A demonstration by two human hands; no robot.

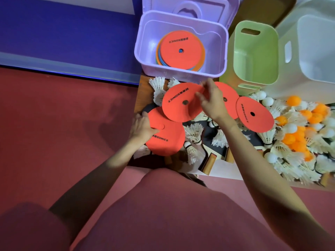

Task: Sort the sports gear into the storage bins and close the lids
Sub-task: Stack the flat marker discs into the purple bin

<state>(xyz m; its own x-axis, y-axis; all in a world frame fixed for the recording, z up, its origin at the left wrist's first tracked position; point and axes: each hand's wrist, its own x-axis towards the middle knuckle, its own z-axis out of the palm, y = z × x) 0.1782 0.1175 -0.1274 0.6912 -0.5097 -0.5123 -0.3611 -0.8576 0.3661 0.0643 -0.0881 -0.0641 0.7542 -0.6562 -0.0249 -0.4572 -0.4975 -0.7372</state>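
Left hand (143,126) gripping one red disc (164,136), right hand (211,100) seemingly pinching another disc (182,102), purple bin (181,49) open

white bin (315,51) cut by right edge; paddles (208,160) mostly buried | third disc (228,98) half behind right hand (211,100)

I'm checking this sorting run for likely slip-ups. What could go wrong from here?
The right hand pinches only the edge of a flat red-orange disc, so it may slip onto the white feather shuttlecocks. Moving discs could also roll the orange and white balls off the table.
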